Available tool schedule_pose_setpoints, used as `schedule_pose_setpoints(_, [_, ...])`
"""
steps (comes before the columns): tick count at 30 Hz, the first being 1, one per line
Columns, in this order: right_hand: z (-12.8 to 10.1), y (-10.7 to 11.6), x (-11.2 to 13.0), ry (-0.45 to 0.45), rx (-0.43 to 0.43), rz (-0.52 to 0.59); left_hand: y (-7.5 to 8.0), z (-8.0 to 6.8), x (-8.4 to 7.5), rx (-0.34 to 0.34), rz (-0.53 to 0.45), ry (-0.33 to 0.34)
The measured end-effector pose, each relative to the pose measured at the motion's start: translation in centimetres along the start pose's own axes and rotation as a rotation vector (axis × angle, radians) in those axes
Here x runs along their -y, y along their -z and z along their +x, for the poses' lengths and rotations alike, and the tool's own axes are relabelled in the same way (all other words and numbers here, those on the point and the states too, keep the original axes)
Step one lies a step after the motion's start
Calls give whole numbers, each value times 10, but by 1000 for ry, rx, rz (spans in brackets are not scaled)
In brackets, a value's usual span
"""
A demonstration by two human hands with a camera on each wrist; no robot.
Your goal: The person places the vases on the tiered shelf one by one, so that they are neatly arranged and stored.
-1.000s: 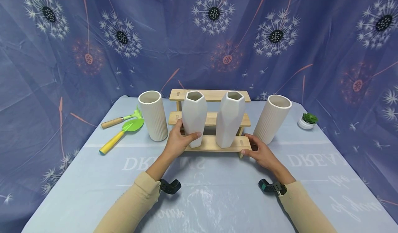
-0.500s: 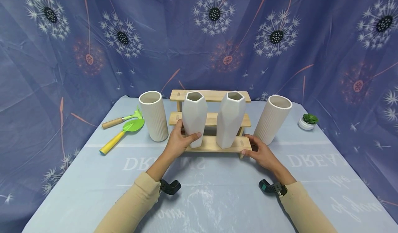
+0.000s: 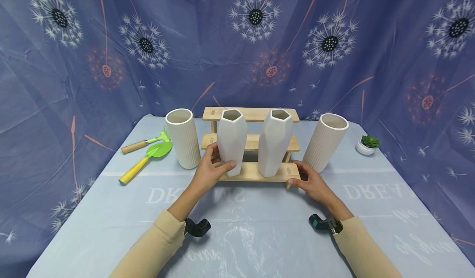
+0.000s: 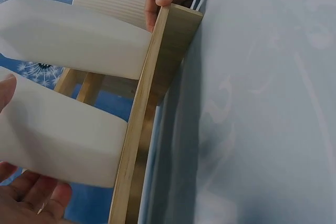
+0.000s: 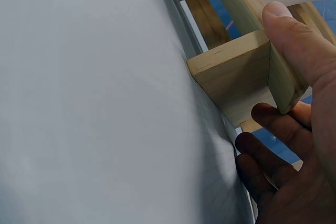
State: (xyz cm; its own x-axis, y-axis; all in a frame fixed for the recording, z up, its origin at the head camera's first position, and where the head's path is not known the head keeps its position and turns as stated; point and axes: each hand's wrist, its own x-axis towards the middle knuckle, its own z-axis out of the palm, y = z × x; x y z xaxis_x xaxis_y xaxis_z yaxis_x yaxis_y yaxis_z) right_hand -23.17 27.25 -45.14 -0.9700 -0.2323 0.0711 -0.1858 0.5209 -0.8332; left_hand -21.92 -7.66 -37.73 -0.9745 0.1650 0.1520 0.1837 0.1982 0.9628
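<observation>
Right hand [image 3: 314,184] above tablecloth [image 3: 274,236], curtain [image 3: 222,51] behind

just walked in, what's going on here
A person's left hand is at the left faceted vase, thumb in front, though whether it grips is hard to tell. The right hand holds the right end of the lowest step of a wooden stand. That vase and the right faceted vase stand side by side on this step. On the table, a left ribbed vase and a right ribbed vase flank the stand.
</observation>
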Motion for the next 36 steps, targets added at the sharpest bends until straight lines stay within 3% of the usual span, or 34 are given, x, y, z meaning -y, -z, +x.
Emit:
schedule_pose_setpoints(22, [-1, 1, 5, -7, 1, -8, 34, -35, 7, -93, 104, -40])
schedule_pose_setpoints(27, [-1, 1, 5, -10, 2, -18, 41, -38, 7, -129, 115, -44])
schedule_pose_setpoints(36, [-1, 1, 3, 3, -7, -19, 56, -37, 23, -199, 118, -65])
